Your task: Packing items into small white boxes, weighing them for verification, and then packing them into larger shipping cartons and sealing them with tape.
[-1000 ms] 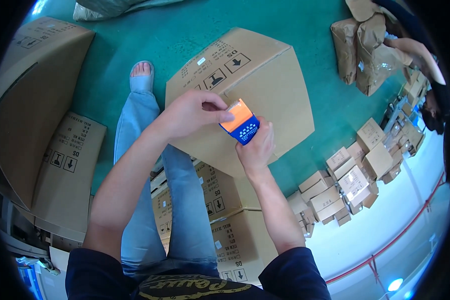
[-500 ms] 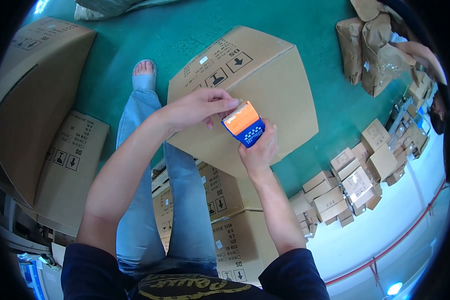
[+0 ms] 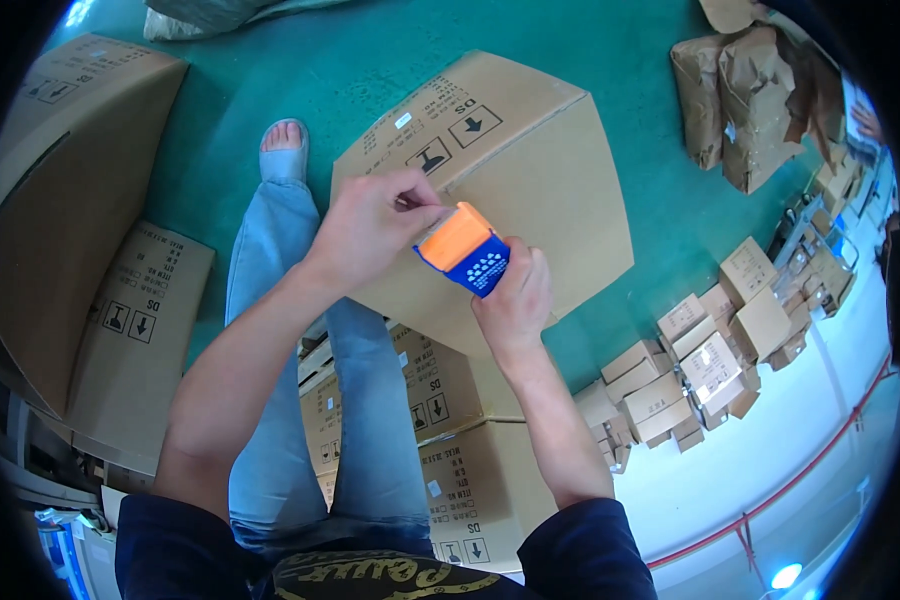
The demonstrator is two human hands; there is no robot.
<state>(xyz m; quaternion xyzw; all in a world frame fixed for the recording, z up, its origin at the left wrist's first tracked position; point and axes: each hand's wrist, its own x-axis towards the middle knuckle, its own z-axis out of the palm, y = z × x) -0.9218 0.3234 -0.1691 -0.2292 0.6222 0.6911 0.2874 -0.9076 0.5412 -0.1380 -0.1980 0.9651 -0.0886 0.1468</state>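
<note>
A blue and orange tape dispenser (image 3: 466, 250) is gripped in my right hand (image 3: 516, 298), its fingers wrapped round the blue end. My left hand (image 3: 378, 225) is closed in a pinch at the dispenser's orange edge, where the tape's loose end seems to be; the fingertips partly hide it. Both hands are above a large closed cardboard carton (image 3: 560, 190), whose printed side faces away to the upper left.
An open cardboard box (image 3: 80, 230) stands at the left, with another carton (image 3: 150, 330) beside it. More cartons (image 3: 460, 470) lie beneath my legs. Brown paper-wrapped bundles (image 3: 750, 110) and another person's hand (image 3: 865, 122) are at the far right. Small boxes (image 3: 660, 405) line the wall.
My hands and the dispenser have moved slightly left. My left fingers have closed into a tighter pinch at the orange edge. At the far right, the other person's arm has drawn back from the bundles.
</note>
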